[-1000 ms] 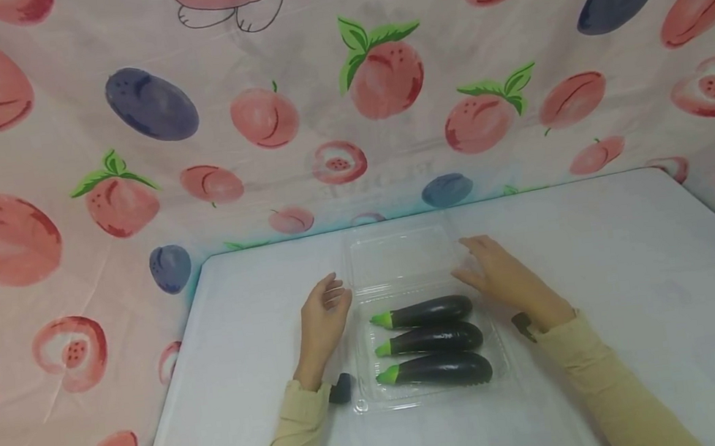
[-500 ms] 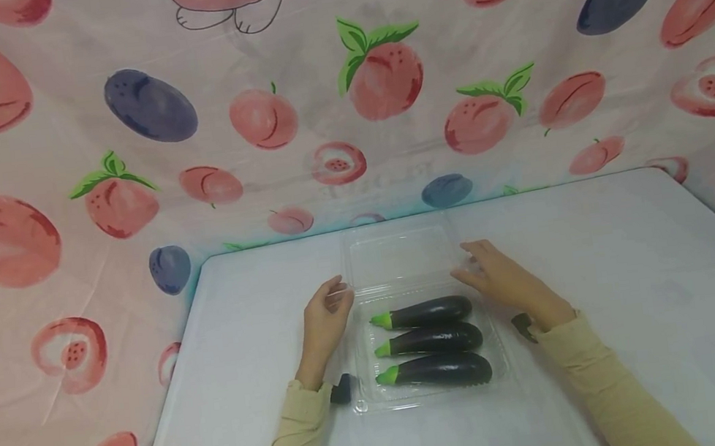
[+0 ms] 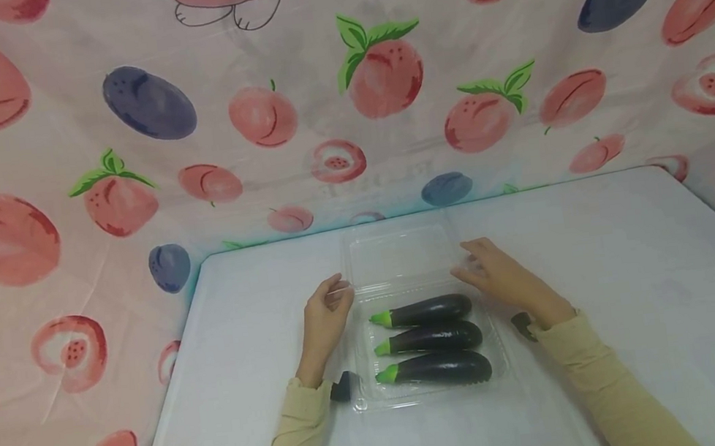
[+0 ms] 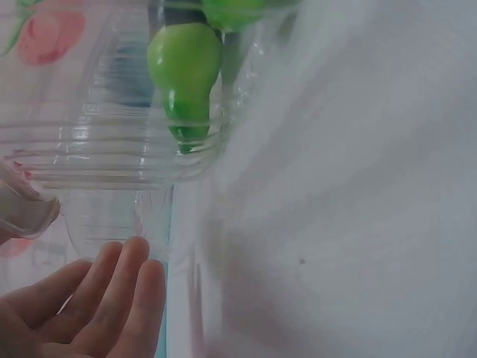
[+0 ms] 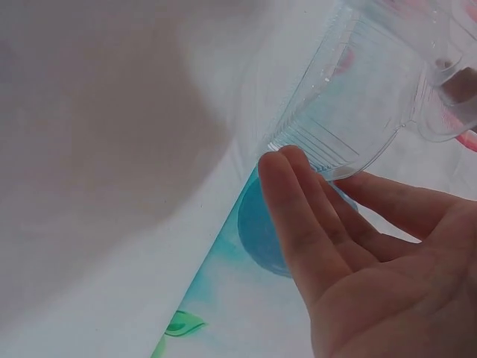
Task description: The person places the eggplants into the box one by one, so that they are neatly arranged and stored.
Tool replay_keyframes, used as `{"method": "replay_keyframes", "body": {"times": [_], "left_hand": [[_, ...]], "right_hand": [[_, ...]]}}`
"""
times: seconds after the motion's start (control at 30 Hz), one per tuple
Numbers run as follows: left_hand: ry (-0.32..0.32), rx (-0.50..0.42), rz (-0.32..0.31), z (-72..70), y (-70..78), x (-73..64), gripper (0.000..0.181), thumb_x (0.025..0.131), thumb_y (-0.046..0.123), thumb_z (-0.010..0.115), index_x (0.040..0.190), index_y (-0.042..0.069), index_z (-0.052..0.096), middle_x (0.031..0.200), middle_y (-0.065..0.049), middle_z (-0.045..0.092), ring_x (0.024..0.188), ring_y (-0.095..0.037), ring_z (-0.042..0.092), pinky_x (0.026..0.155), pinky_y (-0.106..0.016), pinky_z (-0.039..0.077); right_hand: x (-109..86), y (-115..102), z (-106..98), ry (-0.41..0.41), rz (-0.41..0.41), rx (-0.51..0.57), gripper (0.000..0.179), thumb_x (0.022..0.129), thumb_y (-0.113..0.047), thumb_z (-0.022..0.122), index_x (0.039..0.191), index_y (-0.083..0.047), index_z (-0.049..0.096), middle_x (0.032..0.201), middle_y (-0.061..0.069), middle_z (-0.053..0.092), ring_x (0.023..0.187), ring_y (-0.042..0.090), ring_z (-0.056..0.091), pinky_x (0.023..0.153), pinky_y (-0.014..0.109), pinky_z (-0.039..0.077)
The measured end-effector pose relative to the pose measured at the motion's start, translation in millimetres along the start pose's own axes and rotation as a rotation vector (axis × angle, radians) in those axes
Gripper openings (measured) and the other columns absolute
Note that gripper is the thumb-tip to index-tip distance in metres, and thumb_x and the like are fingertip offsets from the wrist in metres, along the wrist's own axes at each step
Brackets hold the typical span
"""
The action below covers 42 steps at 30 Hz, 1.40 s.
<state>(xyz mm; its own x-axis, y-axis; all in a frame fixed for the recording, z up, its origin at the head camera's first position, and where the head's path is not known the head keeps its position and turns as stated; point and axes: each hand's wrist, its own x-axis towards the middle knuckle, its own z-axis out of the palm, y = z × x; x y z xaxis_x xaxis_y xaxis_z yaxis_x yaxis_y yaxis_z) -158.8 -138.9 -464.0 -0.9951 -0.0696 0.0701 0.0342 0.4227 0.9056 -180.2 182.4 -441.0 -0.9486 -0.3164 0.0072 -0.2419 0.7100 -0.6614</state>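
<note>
Three dark eggplants [image 3: 437, 337] with green stem ends lie side by side in a clear plastic clamshell box [image 3: 397, 405]. Its clear lid [image 3: 401, 253] is folded back toward the wall. My left hand [image 3: 325, 322] is at the box's left side near the hinge. In the left wrist view, its fingers [image 4: 127, 280] extend beside the plastic, with the thumb [image 4: 26, 212] apart from them. On the other side, my right hand [image 3: 511, 279] is by the lid's right edge. Its nearly straight fingers [image 5: 294, 201] meet the lid's edge [image 5: 376, 153], seen in the right wrist view.
The box stands on a white table [image 3: 637, 294] whose far edge meets a fruit-printed cloth backdrop [image 3: 179, 52]. Dark wrist-worn camera pieces [image 3: 342, 387] show at both cuffs, close to the box's sides.
My left hand has shifted slightly up and right toward the hinge, its fingers and thumb closer together. My right hand has barely moved. The box and eggplants stay in place.
</note>
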Motion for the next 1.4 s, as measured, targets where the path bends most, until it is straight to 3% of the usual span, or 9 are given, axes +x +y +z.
{"method": "replay_keyframes", "body": {"times": [1.03,1.27,1.4], "left_hand": [[0.023,-0.092,0.091,-2.2,1.8,4.7,0.043,0.094,0.008,0.065,0.135,-0.001,0.056,0.122,-0.015,0.067,0.114,-0.030,0.066,0.101,-0.039,0.054],[0.046,-0.140,0.097,-2.2,8.3,1.7,0.045,0.091,0.001,0.066,0.135,-0.006,0.054,0.123,-0.025,0.065,0.113,-0.038,0.064,0.102,-0.046,0.053],[0.047,-0.138,0.097,-3.7,8.7,2.8,0.047,0.090,0.000,0.068,0.134,-0.005,0.055,0.122,-0.025,0.064,0.110,-0.037,0.066,0.099,-0.044,0.055]], "right_hand": [[-0.4,-5,-1,0.120,-0.101,0.021,0.063,0.096,-0.017,0.065,0.142,0.015,0.036,0.132,0.033,0.045,0.113,0.046,0.058,0.098,0.057,0.051],[-1.9,-5,-3,0.158,-0.137,0.032,0.061,0.095,-0.012,0.067,0.141,0.015,0.038,0.129,0.033,0.047,0.109,0.047,0.061,0.096,0.056,0.053],[-1.3,-5,-4,0.167,-0.139,0.041,0.060,0.093,-0.008,0.068,0.140,0.015,0.038,0.129,0.033,0.047,0.108,0.047,0.061,0.096,0.057,0.053]]}}
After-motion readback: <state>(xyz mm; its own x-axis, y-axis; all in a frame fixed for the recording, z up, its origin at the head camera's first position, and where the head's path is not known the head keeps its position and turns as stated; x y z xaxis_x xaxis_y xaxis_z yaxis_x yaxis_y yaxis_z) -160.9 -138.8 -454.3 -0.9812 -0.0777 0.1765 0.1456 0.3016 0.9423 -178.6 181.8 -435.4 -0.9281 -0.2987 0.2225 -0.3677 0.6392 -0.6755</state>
